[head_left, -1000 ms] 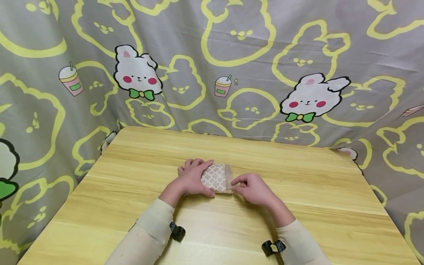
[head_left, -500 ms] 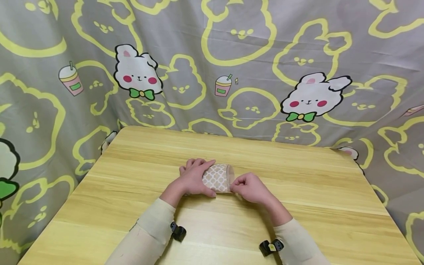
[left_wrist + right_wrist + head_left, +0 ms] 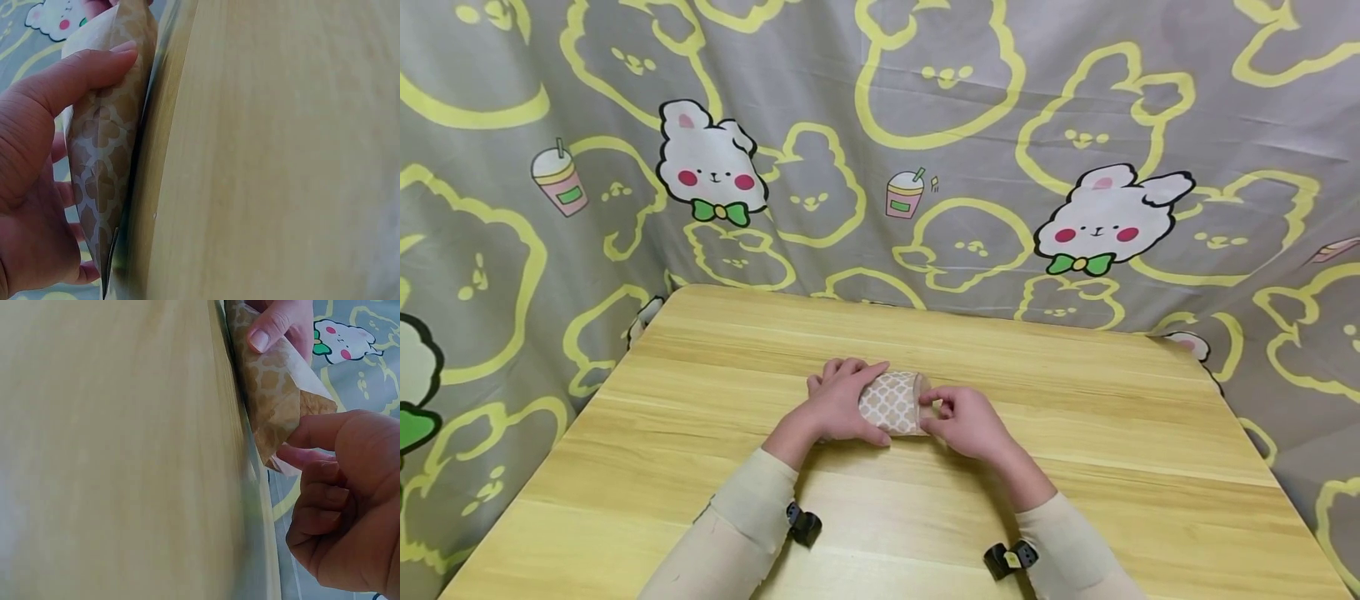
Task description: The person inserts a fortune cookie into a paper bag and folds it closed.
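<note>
Lying between both hands' fingers (image 3: 876, 372): paper bag (image 3: 893, 403)

Both arms are in long, snug cream-beige sleeves (image 3: 741, 525) that end right at the wrists, hands bare. Each wrist has a small black clip-on gadget (image 3: 802, 526) strapped underneath (the right one (image 3: 1011, 558) has what looks like a tiny yellow-green mark, hard to tell).

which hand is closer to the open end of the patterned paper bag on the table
Right. The right hand pinches the open end of the patterned paper bag with thumb and fingertip. The left hand wraps its grip around the bag's other end, away from the opening.
</note>
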Action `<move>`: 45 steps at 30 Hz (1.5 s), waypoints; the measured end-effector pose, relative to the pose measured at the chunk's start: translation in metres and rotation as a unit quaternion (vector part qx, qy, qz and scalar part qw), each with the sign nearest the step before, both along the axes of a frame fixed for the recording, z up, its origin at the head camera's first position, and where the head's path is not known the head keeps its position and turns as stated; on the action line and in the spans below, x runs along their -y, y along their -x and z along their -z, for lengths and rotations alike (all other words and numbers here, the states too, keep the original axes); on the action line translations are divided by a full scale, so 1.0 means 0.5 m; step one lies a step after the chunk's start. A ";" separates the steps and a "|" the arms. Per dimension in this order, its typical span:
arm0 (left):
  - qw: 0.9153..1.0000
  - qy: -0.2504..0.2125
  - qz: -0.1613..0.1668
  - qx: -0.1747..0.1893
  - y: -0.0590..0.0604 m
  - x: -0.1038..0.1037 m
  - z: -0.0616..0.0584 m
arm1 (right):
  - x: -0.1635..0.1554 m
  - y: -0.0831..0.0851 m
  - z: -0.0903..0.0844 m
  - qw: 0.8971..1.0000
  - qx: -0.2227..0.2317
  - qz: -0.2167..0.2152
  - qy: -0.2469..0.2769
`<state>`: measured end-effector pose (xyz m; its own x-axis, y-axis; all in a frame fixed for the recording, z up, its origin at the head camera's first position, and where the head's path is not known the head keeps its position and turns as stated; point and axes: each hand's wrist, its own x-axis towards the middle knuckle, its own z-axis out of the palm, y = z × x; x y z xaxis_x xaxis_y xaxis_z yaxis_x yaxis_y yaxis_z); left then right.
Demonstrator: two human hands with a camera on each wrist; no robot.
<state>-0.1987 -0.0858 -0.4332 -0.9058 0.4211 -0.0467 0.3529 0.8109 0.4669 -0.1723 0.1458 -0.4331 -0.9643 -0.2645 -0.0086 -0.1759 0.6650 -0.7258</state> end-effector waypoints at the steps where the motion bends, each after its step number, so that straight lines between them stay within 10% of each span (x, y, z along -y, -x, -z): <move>1: 1.000 0.001 0.001 0.000 0.000 -0.001 -0.001 | 0.001 0.001 0.000 1.000 -0.006 -0.003 -0.007; 12: 1.000 0.007 0.011 -0.003 -0.007 -0.010 -0.008 | 0.024 0.006 -0.007 0.992 -0.076 -0.027 -0.095; 28: 0.999 0.047 -0.008 0.002 -0.038 -0.003 -0.039 | -0.030 -0.019 -0.009 0.997 0.006 0.068 -0.021; 36: 0.996 -0.079 -0.004 0.051 -0.040 0.002 -0.039 | -0.032 -0.027 0.003 0.987 0.119 0.031 0.105; 45: 0.980 -0.189 0.003 0.067 -0.038 -0.011 -0.038 | -0.023 -0.022 -0.005 0.981 0.040 0.081 0.171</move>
